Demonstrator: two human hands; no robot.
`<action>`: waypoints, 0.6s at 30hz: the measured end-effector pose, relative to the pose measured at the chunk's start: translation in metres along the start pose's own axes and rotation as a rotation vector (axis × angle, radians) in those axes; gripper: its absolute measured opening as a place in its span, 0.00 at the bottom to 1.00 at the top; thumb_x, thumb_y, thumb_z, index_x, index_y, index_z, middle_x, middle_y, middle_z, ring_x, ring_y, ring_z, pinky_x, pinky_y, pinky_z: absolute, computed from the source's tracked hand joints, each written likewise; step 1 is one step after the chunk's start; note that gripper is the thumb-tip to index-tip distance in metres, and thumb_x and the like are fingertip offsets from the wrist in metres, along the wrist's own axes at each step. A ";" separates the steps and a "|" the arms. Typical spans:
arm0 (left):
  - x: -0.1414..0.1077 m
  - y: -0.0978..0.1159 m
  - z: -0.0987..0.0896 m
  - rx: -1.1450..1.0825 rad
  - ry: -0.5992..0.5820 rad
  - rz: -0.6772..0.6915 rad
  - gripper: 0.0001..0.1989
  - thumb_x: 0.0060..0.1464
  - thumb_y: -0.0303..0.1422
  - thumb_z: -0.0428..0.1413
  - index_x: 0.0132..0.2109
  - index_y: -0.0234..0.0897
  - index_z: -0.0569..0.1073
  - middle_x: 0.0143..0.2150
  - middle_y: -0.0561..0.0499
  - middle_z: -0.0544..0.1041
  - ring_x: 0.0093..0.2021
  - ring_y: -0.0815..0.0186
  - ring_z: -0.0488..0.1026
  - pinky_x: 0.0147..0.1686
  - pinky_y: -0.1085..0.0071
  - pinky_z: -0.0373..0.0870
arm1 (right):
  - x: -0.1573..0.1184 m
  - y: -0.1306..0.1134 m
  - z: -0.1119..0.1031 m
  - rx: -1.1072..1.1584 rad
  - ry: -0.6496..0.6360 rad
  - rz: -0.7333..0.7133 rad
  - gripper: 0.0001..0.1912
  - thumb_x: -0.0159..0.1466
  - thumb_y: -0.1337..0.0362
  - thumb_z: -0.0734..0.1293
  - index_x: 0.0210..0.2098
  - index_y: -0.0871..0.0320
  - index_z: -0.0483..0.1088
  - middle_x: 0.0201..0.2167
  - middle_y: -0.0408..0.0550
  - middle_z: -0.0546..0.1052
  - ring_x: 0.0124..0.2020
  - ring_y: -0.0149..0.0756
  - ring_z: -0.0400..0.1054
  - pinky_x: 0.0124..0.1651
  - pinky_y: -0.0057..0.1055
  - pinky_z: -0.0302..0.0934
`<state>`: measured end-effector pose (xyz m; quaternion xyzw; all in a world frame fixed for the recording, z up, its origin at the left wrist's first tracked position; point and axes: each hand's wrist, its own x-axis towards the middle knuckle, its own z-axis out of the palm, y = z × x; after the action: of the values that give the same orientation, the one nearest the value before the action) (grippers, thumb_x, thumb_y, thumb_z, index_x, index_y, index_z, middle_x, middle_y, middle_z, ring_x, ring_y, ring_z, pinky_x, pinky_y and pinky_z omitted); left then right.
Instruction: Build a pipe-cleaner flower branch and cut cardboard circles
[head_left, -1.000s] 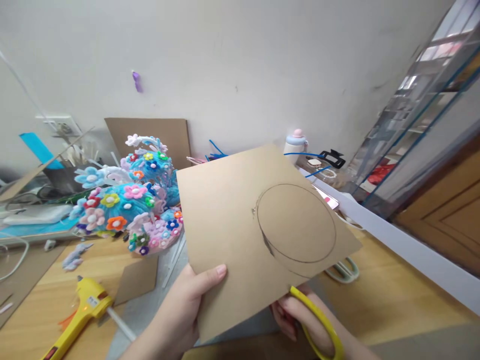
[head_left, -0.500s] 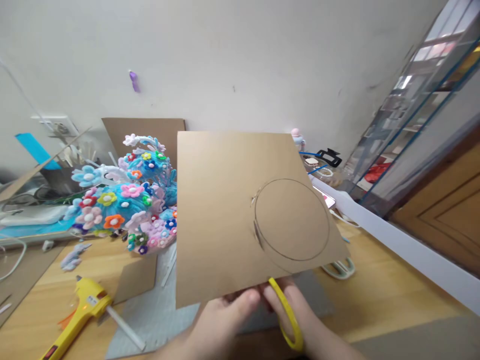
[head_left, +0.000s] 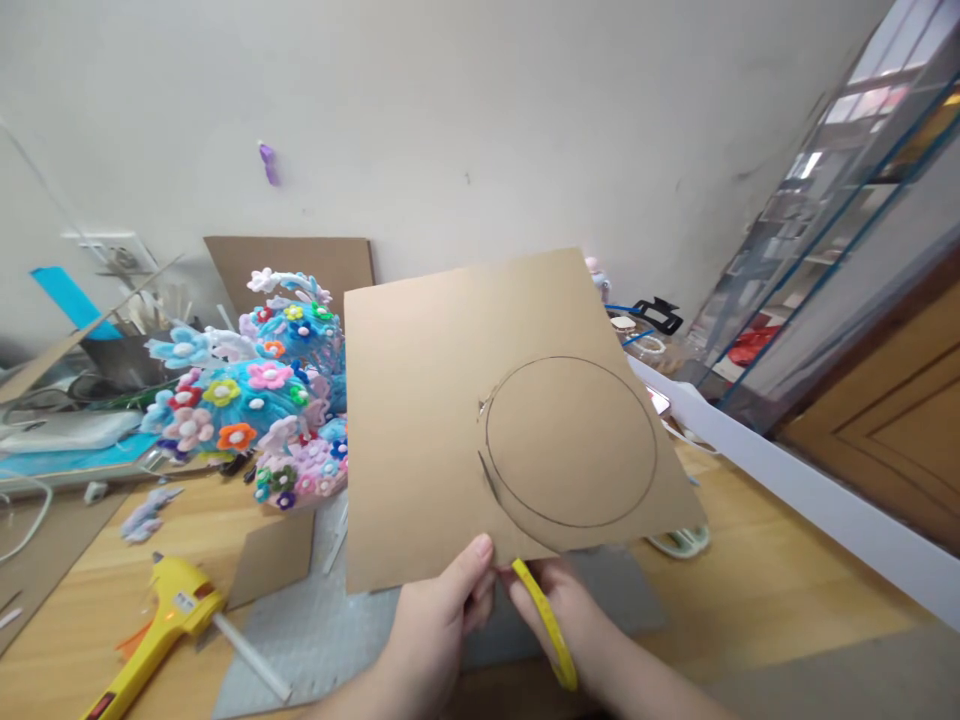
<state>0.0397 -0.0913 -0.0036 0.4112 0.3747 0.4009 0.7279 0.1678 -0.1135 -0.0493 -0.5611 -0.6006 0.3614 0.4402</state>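
Observation:
A square sheet of brown cardboard [head_left: 420,400] is held up in front of me, tilted, with a circle drawn on its right half. My left hand [head_left: 442,610] grips its lower edge, thumb on top and fingers underneath. Yellow-handled scissors [head_left: 550,625] are in my right hand [head_left: 566,605], just under that edge. A curved cut runs from the lower edge up along the outer left side of the circle, and a dark sliver of blade shows through it. Most of the scissors lies hidden behind the sheet.
Fuzzy flower decorations [head_left: 247,400] stand at left, behind a small cardboard piece [head_left: 274,560]. A yellow glue gun [head_left: 161,635] with a glue stick lies on the wooden table [head_left: 757,570]. Beneath my hands is a grey mat [head_left: 300,640]. A white panel [head_left: 817,520] borders the right side.
The cardboard has turned slightly and its drawn circle has shifted a little left. Both hands moved slightly, with my left thumb now higher on the lower edge. The scissors handle moved left.

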 end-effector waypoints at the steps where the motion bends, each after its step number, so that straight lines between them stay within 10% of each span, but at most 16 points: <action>1: 0.000 0.001 0.001 -0.007 0.019 0.004 0.24 0.51 0.46 0.57 0.19 0.38 0.57 0.15 0.61 0.52 0.15 0.77 0.44 0.19 0.72 0.39 | 0.002 0.000 0.000 -0.012 -0.029 -0.005 0.18 0.64 0.56 0.60 0.48 0.56 0.74 0.35 0.51 0.80 0.39 0.42 0.74 0.53 0.39 0.64; 13: 0.001 -0.001 -0.007 0.366 0.268 -0.025 0.31 0.45 0.55 0.56 0.11 0.42 0.52 0.13 0.56 0.52 0.20 0.68 0.53 0.27 0.69 0.55 | 0.003 -0.025 -0.019 -0.267 -0.175 0.039 0.18 0.60 0.64 0.63 0.49 0.52 0.72 0.46 0.51 0.77 0.55 0.44 0.65 0.60 0.41 0.53; 18: 0.003 0.003 -0.007 0.246 0.157 -0.065 0.30 0.51 0.52 0.53 0.11 0.40 0.57 0.09 0.58 0.52 0.18 0.70 0.54 0.29 0.71 0.56 | 0.007 -0.020 -0.012 -0.301 -0.116 0.073 0.17 0.60 0.64 0.62 0.47 0.53 0.74 0.45 0.53 0.78 0.53 0.46 0.67 0.59 0.42 0.55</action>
<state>0.0336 -0.0849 -0.0043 0.4523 0.4898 0.3591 0.6531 0.1719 -0.1098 -0.0253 -0.6205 -0.6516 0.3146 0.3023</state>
